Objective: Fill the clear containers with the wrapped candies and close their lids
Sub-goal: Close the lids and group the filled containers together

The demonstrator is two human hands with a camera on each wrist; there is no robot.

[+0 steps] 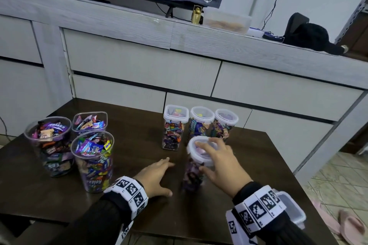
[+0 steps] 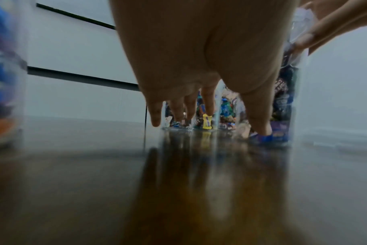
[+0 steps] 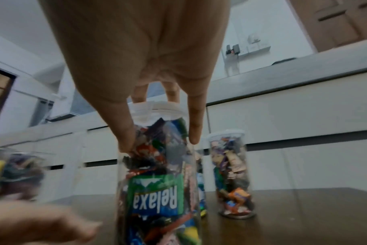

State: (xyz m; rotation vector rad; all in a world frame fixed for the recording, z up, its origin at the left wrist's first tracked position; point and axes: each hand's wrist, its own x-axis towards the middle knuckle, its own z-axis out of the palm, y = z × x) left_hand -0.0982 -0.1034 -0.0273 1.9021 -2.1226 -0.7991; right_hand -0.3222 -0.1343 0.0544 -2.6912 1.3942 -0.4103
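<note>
At the left of the head view three open tubs (image 1: 92, 157) stand heaped with candies (image 1: 90, 146), no lids on them; a careless sweep of a sleeve there could tip one, since they are full to the brim. Low and centre, the left hand (image 1: 154, 175) lies flat on the table (image 1: 129, 125) with fingers straight and released, holding nothing, just beside the jar (image 1: 196, 167) but not touching it. The right hand (image 1: 218, 162) is spread over that jar's lid (image 1: 201, 150), thumb down one side and fingers over the top, grasping it (whether the lid is snapped shut I cannot tell, the frame is blurred). The risk is plain: the jar is tall and narrow, and with only one hand on its top a sideways push could topple it into the three closed jars (image 1: 201, 123) standing just behind, centre frame. At the lower right a spare lid (image 1: 292, 210) lies at the table's edge, behind the right wrist, where that wrist could knock it off. The table is dark glossy wood; behind it run pale grey drawers (image 1: 139, 61), and tiled floor (image 1: 338, 175) shows at the right.
</note>
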